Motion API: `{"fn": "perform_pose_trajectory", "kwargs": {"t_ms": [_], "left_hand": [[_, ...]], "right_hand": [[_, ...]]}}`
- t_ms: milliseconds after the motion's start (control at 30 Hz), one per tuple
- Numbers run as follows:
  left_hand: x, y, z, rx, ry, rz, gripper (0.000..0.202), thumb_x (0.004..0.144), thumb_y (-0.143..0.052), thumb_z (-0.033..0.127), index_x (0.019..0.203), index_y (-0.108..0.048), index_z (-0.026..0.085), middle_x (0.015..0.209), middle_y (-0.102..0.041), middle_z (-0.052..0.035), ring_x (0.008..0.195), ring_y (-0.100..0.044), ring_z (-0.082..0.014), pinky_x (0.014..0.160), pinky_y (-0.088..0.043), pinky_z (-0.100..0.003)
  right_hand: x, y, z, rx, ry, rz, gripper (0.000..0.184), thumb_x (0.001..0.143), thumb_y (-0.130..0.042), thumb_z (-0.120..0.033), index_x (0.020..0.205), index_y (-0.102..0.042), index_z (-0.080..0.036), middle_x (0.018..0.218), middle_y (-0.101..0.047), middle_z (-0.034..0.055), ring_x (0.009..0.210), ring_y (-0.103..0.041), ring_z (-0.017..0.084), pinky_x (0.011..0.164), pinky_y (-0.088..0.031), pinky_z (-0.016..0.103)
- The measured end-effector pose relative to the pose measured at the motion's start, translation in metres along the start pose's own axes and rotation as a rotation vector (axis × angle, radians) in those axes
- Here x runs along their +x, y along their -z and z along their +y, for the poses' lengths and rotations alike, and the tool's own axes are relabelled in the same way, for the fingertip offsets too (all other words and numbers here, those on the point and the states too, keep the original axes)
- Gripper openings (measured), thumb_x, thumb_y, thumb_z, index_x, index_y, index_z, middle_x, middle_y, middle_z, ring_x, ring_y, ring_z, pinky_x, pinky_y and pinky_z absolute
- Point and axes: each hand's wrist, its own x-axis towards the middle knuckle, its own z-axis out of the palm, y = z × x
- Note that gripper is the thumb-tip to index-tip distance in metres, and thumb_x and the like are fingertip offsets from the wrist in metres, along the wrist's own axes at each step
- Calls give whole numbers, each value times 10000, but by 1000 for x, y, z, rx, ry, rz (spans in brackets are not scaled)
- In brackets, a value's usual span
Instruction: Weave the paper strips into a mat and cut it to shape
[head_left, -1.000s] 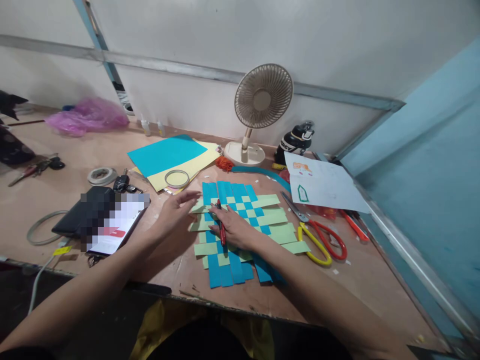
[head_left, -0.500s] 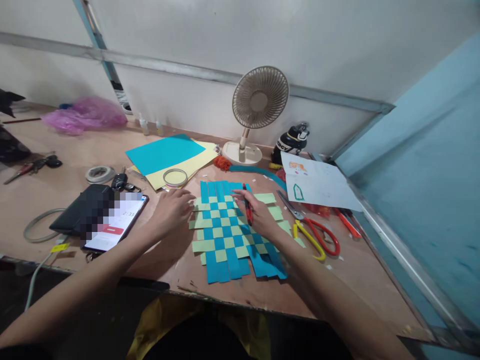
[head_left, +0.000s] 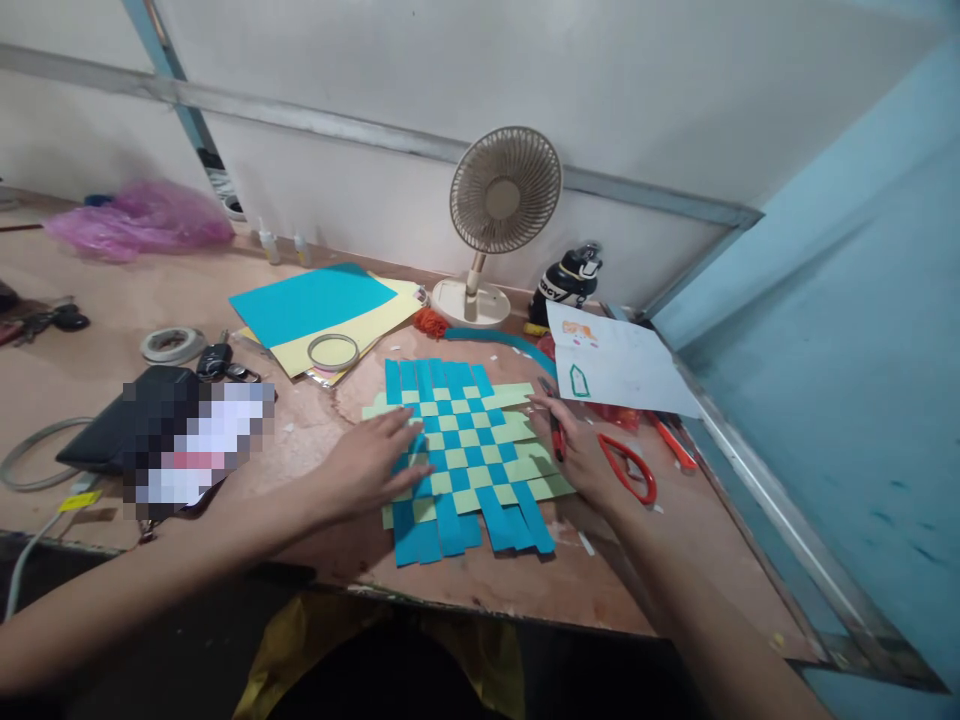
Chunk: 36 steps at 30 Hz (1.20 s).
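Observation:
A woven paper mat of blue and pale green strips lies on the table in front of me, with loose strip ends sticking out around it. My left hand rests on the mat's left part, fingers spread. At the right edge, over the green strip ends, my right hand is closed around a slim red and black pen-like tool; its exact kind is unclear. Just right of that hand are the red handles of scissors, the rest hidden by the hand and arm.
Blue and yellow paper sheets lie at the back left with a ring on them. A small fan, a black bottle and a drawn-on sheet stand or lie behind. Left are a tape roll, wallet and phone.
My left hand has moved right, from beside the mat onto it. My right hand has shifted from over the mat to its right edge, still holding the red and black tool.

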Motion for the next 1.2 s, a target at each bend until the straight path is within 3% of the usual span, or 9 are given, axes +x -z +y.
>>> {"fn": "perform_pose_trajectory", "kwargs": {"t_ms": [167,267,400,633,767,933,1033,1100,1200], "left_hand": [[-13,-21,28,-7,-98,-137,840,936,-298,764,1583,-280,227,1650,-203,-128,1527,-165,-351,1213,-179,-529],[-15,-25,24,19,-143,-169,858,906,-292,803,1584,-263,277,1657,-163,-110,1531,-146,-353,1217,-39,-566],[-13,-21,13,55,-178,-179,831,902,-294,807,1561,-324,302,1648,-199,-103,1531,-149,-356,1201,43,-587],[-11,-22,11,60,-156,-212,868,886,-294,825,1571,-301,291,1647,-184,-116,1520,-183,-375,1202,-74,-576],[-4,-29,17,71,-25,-120,917,861,-309,848,1544,-384,241,1621,-267,-155,1493,-240,-421,1190,-58,-628],[5,-35,25,81,25,-69,919,870,-287,843,1565,-332,242,1603,-305,-197,1507,-191,-417,1190,-74,-621],[2,-35,31,43,33,-75,936,851,-309,859,1575,-297,267,1613,-291,-184,1506,-168,-435,1188,-102,-616],[-3,-33,35,19,24,-94,932,848,-318,859,1572,-308,272,1613,-293,-181,1502,-156,-452,1187,-101,-626],[-12,-28,43,-20,-32,-145,885,872,-298,840,1570,-306,295,1613,-286,-186,1506,-120,-445,1185,-107,-636]], "right_hand": [[1,-2,-4,24,-9,-76,363,968,-500,-490,1181,-626,-225,1187,-709,115,1096,-678,297,939,-533,440],[0,-2,-7,45,-14,-91,353,969,-502,-480,1184,-629,-229,1192,-711,108,1100,-677,290,954,-528,441],[-2,1,-10,54,-5,-97,363,970,-503,-473,1187,-633,-213,1181,-713,116,1093,-677,291,961,-523,436],[-9,3,-13,199,-83,-23,406,1004,-439,-471,1292,-582,-224,1167,-718,103,1072,-690,280,933,-541,447],[-10,2,-16,141,-16,-11,369,992,-476,-422,1293,-584,-239,1253,-683,101,1175,-640,292,1010,-500,469],[-19,-18,-19,-19,86,-202,479,970,-521,-409,1416,-514,-232,1318,-654,140,1198,-634,305,1014,-514,476],[-27,-34,-15,-163,265,-331,547,953,-568,-384,1468,-475,-222,1415,-592,166,1327,-541,332,1127,-397,575],[-30,-36,-9,-222,327,-368,549,957,-574,-368,1479,-464,-238,1468,-545,160,1405,-460,326,1171,-309,624],[-27,-28,1,-263,321,-398,536,964,-566,-375,1476,-473,-249,1505,-504,154,1450,-395,324,1172,-299,635]]}}
